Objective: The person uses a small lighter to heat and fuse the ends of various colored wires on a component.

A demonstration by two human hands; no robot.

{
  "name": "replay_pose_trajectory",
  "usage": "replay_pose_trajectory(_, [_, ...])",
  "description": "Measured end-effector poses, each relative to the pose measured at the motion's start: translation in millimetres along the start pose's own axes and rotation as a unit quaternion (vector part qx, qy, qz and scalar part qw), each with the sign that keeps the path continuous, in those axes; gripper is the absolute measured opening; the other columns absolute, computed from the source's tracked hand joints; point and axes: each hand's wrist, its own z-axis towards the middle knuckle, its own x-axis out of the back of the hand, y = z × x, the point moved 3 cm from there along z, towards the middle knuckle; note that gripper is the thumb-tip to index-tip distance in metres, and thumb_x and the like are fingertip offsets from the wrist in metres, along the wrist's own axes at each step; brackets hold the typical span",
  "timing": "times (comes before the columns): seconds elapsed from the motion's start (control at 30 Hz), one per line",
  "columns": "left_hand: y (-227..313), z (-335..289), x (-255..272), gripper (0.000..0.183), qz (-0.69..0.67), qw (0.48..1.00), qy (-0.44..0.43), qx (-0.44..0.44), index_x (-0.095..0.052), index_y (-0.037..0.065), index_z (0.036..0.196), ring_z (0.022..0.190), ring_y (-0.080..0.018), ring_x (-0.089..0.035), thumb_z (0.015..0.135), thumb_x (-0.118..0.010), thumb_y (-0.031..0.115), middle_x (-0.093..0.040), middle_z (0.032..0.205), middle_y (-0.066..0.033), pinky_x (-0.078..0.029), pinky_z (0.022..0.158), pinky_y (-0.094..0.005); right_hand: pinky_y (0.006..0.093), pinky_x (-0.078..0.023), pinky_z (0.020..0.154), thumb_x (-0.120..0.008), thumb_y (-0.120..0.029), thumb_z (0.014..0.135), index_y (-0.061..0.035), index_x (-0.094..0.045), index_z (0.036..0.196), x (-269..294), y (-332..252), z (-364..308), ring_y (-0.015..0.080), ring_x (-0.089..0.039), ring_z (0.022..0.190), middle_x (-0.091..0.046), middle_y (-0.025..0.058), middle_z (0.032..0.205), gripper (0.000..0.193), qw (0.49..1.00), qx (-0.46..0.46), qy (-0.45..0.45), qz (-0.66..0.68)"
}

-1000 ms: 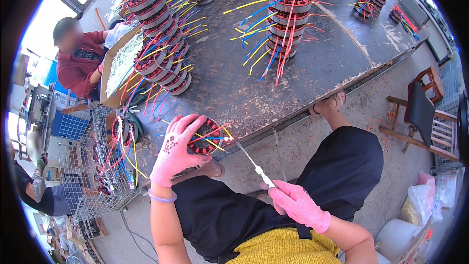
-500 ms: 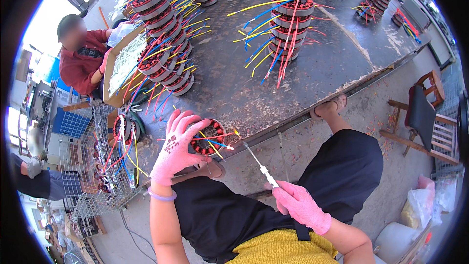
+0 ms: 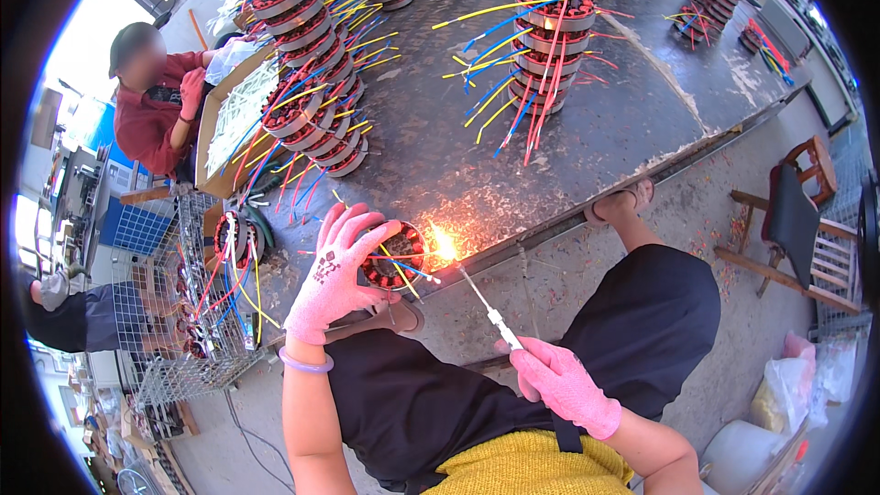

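A motor stator [image 3: 414, 240], ringed with red windings, is held at the table's near edge by my gloved left hand [image 3: 337, 277], closed with fingers over its left side. Blue, yellow and white-tipped wires cross its opening and stick out to the right. My right hand [image 3: 564, 388], in a pink glove too, is wrapped round a slim white-handled tool [image 3: 496, 317] with a thin metal shaft. Just right of the stator, at the shaft's tip, a bright orange-yellow flame [image 3: 445, 243] flares; its glare hides the wire ends there.
Stacked stators [image 3: 550, 55] with coloured leads stand on the dark table [image 3: 440, 92]; taller stacks [image 3: 312, 82] lean at left. A co-worker [image 3: 156, 96] sits beyond a cardboard box [image 3: 215, 160] of white strips. A wire basket [image 3: 197, 362] holds parts. A wooden chair [image 3: 796, 220] stands right.
The small flame at the tool's tip has grown into a large bright flare over the table edge. The co-worker's hand has risen. My hands have barely moved.
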Motion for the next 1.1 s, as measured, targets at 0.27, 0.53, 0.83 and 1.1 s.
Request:
replay_pose_trajectory(0.27, [-1.2,-1.0,0.0,0.092,-0.007,1.000,-0.003,-0.003,-0.055,0.016,0.139,0.139,-0.0343,-0.040,0.054,-0.088,0.031,-0.053,0.136,-0.0095,-0.021,0.123,-0.0528,0.0220,-0.033,0.052,-0.049,-0.026,0.105,0.0002,-0.058,0.132,0.8,-7.5,-2.1,0.0042,-0.041,0.057,-0.048,-0.0036,0.064,0.038,0.999,-0.028,-0.001,-0.024])
replay_pose_trajectory(0.53, [-1.7,-0.4,-2.5,0.098,-0.005,1.000,0.006,0.003,-0.058,0.017,0.138,0.139,-0.0332,-0.040,0.046,-0.091,0.031,-0.054,0.137,-0.0081,-0.023,0.123,-0.0513,0.0230,-0.036,0.055,-0.049,-0.028,0.106,0.0003,-0.058,0.129,1.9,2.6,0.7,0.0041,-0.042,0.060,-0.048,-0.0038,0.067,0.038,1.000,-0.005,-0.010,0.008])
replay_pose_trajectory(0.83, [3.0,0.1,1.7,0.091,-0.012,1.000,0.003,0.010,-0.059,0.017,0.136,0.138,-0.0344,-0.040,0.051,-0.089,0.029,-0.053,0.135,-0.0091,-0.023,0.122,-0.0519,0.0231,-0.035,0.054,-0.049,-0.028,0.106,-0.0007,-0.058,0.130,2.8,-3.4,-1.0,0.0041,-0.043,0.060,-0.048,-0.0037,0.068,0.038,1.000,-0.017,-0.013,-0.003])
replay_pose_trajectory(1.1, [1.4,-1.1,-1.6,0.092,-0.012,1.000,0.009,0.023,-0.060,0.018,0.135,0.138,-0.0386,-0.038,0.048,-0.090,0.027,-0.053,0.136,-0.0096,-0.026,0.120,-0.0531,0.0235,-0.036,0.054,-0.049,-0.028,0.106,-0.0012,-0.058,0.131,2.9,-1.3,0.1,0.0047,-0.043,0.059,-0.048,-0.0026,0.067,0.038,1.000,-0.006,-0.012,0.002])
